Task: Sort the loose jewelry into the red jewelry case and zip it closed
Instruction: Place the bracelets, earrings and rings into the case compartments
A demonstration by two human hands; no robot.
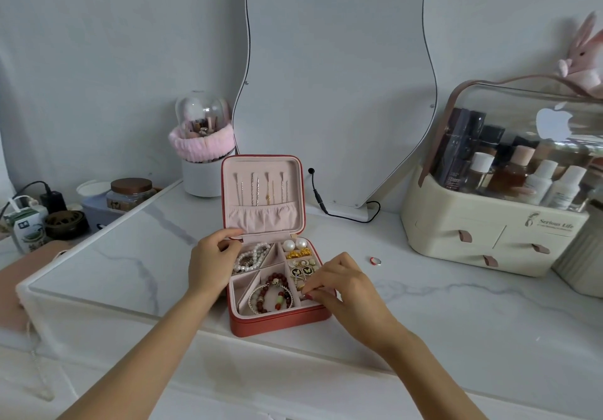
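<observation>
— Where's the case, and what are your hands doing?

— The red jewelry case (277,321) sits open on the marble tabletop (137,256) in front of me, lid (262,191) standing upright. My left hand (212,263) is on the case's left edge near the hinge, fingers curled with the thumb at the lid's lower corner; it looks like a light hold on the case. My right hand (346,289) is over the front right compartment, fingertips pinched together on something small there. I cannot tell what that piece is.

— Count what's inside.

— Two large pearl earrings (295,244) in the back right slot, with a cluster of gold pieces (299,253) just below. Two dark round studs with butterflies (301,270) below those. One pearl bracelet (254,256) coiled in the back left section. In the front middle, one red bead bracelet (277,289) and one silver bangle (261,299), overlapping. Several thin chains (261,191) hang in the lid above its one gathered pocket; I can't count them surely.

— Anything loose?

— One ring (375,260) with red on it, lying on the table to the right of the case, well apart from my hand.

— And around?

— One wavy mirror (336,77) behind the case, one cream cosmetics organiser (483,237) on the right.
</observation>
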